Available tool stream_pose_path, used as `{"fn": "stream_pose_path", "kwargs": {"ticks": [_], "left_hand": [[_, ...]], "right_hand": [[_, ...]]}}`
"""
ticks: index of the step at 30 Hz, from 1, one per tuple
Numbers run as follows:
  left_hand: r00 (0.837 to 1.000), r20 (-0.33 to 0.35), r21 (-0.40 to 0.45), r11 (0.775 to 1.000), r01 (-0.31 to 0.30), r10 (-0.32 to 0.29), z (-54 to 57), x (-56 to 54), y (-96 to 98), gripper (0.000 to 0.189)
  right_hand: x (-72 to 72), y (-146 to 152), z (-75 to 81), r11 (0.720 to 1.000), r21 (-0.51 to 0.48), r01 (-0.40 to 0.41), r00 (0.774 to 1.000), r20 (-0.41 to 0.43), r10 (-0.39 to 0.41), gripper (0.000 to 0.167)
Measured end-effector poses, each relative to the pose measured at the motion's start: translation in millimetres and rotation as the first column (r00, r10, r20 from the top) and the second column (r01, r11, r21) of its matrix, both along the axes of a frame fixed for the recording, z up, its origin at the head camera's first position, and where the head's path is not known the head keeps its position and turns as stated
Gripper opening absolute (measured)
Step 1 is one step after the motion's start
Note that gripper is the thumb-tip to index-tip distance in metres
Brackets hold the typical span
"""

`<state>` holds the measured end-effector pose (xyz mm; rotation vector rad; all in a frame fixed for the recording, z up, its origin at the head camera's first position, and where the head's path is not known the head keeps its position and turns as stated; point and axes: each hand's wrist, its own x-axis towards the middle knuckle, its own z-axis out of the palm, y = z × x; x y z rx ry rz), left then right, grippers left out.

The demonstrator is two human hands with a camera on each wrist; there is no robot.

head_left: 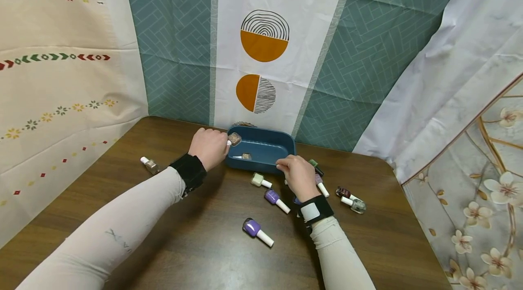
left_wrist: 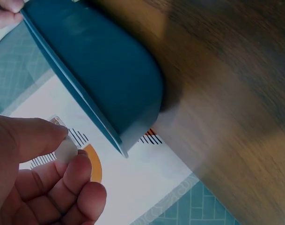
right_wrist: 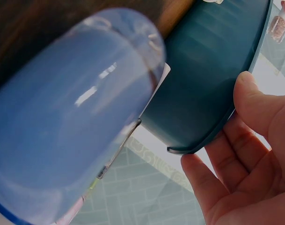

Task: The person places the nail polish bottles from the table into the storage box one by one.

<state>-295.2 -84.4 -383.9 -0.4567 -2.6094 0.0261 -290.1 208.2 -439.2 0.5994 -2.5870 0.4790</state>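
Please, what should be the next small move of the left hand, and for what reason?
Probably the left hand should lower the glittery bottle into the blue bin and release it. It pinches the bottle by its white cap at the bin's left end, a similar-looking bottle lies inside, and the right hand grips the bin.

"What hangs beyond the hands?"

"A teal-and-white cloth, printed with circles, part orange, part black lines."

"And to their left?"

"A cream cloth with rows of small coloured motifs."

"Right of them?"

"A pale cloth with blossom branches; below them, a brown wood-grain desk."
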Motion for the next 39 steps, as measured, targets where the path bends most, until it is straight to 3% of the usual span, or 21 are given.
{"fn": "stream_pose_path", "kwargs": {"ticks": [39], "left_hand": [[0.989, 0.148, -0.055, 0.998, -0.013, 0.021, -18.5, -30.3, 14.7, 0.021]], "right_hand": [[-0.5, -0.1, 0.3, 1.0, 0.004, 0.005, 1.0, -0.003, -0.005, 0.012]]}}
